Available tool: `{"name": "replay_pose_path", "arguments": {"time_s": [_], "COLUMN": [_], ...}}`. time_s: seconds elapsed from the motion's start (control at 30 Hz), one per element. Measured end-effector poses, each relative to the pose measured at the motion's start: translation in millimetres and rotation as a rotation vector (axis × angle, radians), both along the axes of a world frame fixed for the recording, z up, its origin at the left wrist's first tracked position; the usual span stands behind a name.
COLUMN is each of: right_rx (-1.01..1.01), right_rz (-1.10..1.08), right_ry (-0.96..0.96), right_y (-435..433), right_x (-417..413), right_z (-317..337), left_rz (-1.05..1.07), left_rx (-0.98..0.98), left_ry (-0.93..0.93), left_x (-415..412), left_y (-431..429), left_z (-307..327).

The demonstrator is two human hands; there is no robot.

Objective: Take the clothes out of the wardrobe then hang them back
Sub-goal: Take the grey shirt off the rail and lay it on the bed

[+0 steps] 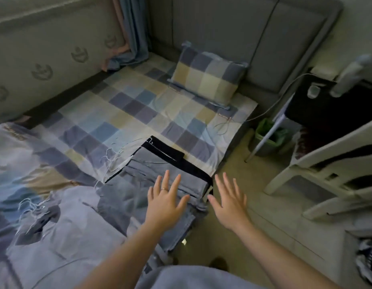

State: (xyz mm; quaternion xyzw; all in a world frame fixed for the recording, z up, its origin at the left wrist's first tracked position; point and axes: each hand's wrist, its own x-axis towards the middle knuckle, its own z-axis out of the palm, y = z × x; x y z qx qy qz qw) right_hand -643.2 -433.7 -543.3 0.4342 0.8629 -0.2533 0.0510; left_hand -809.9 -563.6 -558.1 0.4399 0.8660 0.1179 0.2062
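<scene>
While left hand point(166, 203) splays over folded clothes point(151, 164), right hand point(229, 203) splays beyond bed edge point(224, 157).

Folded grey-blue cloth garments point(151, 165): matt, soft weave, lightly creased.
Flat black cloth garment point(175, 152) beneath: matt, smooth.
Checked blue-and-beige cloth bedsheet point(122, 113): matt, wrinkled.
Matching checked cloth pillow point(208, 78): matt, plump.
Grey padded upholstered headboard point(243, 34): matt fabric, smooth.
White plastic chair point(331, 143): smooth, faint sheen.
Blue cloth curtain point(135, 28): matt, pleated.
</scene>
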Motion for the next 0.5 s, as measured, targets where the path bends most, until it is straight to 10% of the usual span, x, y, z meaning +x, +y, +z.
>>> {"name": "replay_pose_path", "arguments": {"time_s": [0.5], "right_rx": [0.083], "right_rz": [-0.776], "right_ry": [0.008], "right_y": [185.1], "right_x": [330.3], "right_z": [25.3], "left_rz": [-0.796], "left_rx": [0.071], "left_ry": [-0.019], "left_x": [270.5], "left_y": [330.7], "left_z": [28.5]}}
